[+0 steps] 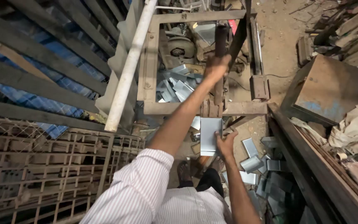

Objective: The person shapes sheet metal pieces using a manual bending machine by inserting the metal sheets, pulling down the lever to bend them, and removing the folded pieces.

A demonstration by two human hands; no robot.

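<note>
Gripped: lever [220, 39], dark and upright, fist of left hand [216, 66] wrapped round it above the press frame [152, 62]. Right hand [226, 143] pinches the lower right edge of a sheet [210, 135], held flat just below the frame's front bar. Cut pieces [177, 85] piled inside frame; more pieces [253, 164] on floor at right.

No packages, labels, signs or screens visible (metal workshop clutter only).
</note>
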